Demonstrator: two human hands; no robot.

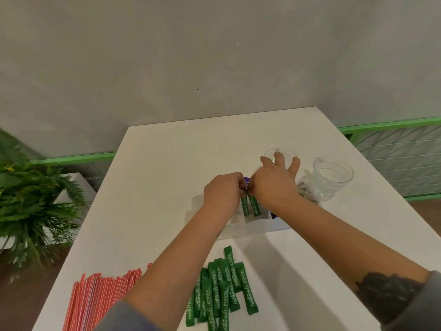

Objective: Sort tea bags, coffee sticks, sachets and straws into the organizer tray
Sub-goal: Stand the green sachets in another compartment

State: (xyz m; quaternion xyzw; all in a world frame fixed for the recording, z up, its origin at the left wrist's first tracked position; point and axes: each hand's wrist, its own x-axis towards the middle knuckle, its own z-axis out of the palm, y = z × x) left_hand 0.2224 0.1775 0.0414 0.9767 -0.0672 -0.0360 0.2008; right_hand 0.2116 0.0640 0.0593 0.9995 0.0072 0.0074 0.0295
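Both hands, left (pixel 223 191) and right (pixel 274 185), pinch green sachets (pixel 250 206) upright in the organizer tray (pixel 257 226).

You are looking down at a white bench (pixel 167 168) set against a plain grey wall (pixel 191 56). Two clear glasses stand on its far right part: one glass tumbler (pixel 333 179) near the right edge, with ribbed sides, and a second clear glass (pixel 284 152) further back and to its left, partly hidden. To your left, beside the bench, a leafy green plant (pixel 31 199) with a few yellow blossoms sits in a white planter (pixel 71 185). Behind the bench, a green-framed railing (pixel 391 125) with wire mesh runs along the wall on both sides. A strip of brown floor (pixel 427 211) shows at the right.
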